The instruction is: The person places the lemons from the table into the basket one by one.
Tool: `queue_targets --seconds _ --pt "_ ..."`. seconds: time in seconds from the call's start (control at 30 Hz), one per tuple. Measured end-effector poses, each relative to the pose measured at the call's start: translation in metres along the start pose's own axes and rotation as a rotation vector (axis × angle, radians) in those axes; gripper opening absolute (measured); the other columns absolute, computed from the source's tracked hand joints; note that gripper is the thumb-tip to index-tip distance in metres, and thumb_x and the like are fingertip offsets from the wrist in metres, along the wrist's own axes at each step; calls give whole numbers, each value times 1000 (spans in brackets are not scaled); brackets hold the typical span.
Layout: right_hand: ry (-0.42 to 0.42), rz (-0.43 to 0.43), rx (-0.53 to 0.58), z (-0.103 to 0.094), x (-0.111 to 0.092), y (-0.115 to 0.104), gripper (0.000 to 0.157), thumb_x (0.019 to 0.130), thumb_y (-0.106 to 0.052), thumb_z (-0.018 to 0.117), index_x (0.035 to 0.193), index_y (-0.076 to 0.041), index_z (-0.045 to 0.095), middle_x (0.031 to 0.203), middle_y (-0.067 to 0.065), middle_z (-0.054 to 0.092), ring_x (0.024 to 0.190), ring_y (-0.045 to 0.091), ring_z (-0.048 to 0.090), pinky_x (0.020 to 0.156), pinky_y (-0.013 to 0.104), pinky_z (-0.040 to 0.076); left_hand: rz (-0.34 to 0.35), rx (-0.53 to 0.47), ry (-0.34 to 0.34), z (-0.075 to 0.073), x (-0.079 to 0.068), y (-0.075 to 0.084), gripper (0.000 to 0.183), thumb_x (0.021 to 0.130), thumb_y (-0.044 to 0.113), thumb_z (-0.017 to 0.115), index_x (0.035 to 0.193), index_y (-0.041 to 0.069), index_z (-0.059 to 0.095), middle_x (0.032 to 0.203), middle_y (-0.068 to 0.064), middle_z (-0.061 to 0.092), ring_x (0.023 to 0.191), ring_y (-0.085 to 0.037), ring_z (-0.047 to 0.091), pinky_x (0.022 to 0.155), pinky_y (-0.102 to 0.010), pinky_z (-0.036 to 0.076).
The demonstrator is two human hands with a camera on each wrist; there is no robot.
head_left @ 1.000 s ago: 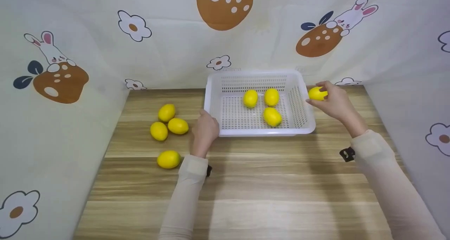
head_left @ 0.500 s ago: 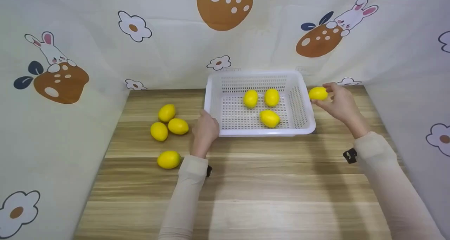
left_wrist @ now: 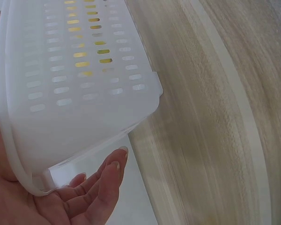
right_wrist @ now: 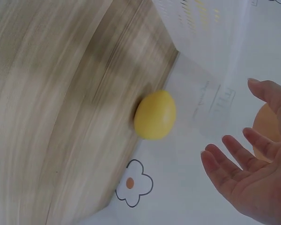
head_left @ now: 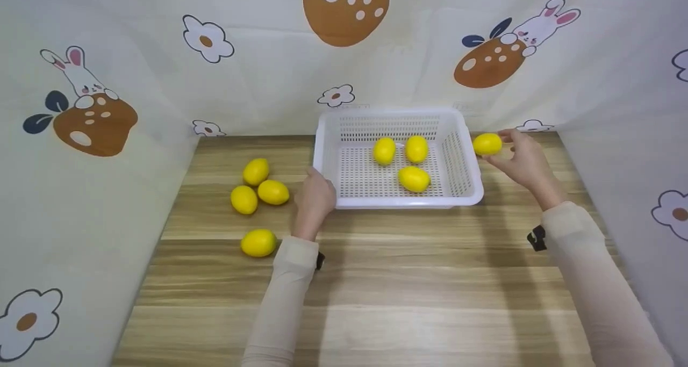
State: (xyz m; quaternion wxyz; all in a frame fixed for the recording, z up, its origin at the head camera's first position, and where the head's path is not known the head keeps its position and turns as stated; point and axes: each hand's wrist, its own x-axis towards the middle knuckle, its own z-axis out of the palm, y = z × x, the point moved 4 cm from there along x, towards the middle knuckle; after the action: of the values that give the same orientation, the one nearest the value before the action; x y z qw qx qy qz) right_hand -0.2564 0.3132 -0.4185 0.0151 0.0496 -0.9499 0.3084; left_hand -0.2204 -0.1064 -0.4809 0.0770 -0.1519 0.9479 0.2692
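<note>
A white slotted plastic basket (head_left: 398, 201) stands at the back of the table. Three yellow lemons (head_left: 414, 179) lie inside it. My left hand (head_left: 315, 198) holds the basket's left side near the front corner; in the left wrist view its fingers (left_wrist: 110, 180) lie along the outer wall, below the rim. To the right of the basket, a single lemon (head_left: 487, 144) rests on the table. Beside that lemon is my right hand (head_left: 524, 160), its fingers spread. In the right wrist view, a gap separates the hand (right_wrist: 257, 173) from the lemon (right_wrist: 155, 115).
On the left of the wooden table (head_left: 398, 292), several lemons (head_left: 273, 192) sit loosely grouped, one of them (head_left: 258, 243) nearer the front. A patterned cloth (head_left: 258, 87) rises behind the basket and along both sides.
My right hand has let go of the lemon beside the basket and drawn back to the right. The front lemon in the basket has rolled slightly. The left hand keeps its place.
</note>
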Motion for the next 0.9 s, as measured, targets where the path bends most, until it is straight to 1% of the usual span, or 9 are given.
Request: queue_targets --seconds 0.27,0.5,0.7,0.9 --pt "-5 -3 1 5 7 13 68 96 -17 76 148 12 44 142 39 51 124 56 50 107 69 42 -3 8 0 0 1 0 57 111 23 43 155 -11 31 120 -27 70 99 -34 70 79 -48 58" --pt "-5 -19 16 10 11 22 68 94 -15 77 147 14 45 141 39 52 124 57 50 107 69 41 24 10 13 0 1 0 59 110 21 42 156 -14 29 116 -28 72 92 -34 71 75 -47 58" --pt "-17 -2 23 15 17 28 70 95 -15 76 150 12 43 144 39 49 128 57 48 109 69 39 16 1 10 0 1 0 59 110 21 42 156 -14 29 119 -29 71 96 -35 71 76 -47 58" --pt "-29 8 18 20 24 36 73 96 -17 77 151 13 40 147 40 46 133 58 45 111 71 37 4 7 5 2 2 0 60 111 22 42 158 -13 27 119 -28 71 91 -32 69 71 -43 57"
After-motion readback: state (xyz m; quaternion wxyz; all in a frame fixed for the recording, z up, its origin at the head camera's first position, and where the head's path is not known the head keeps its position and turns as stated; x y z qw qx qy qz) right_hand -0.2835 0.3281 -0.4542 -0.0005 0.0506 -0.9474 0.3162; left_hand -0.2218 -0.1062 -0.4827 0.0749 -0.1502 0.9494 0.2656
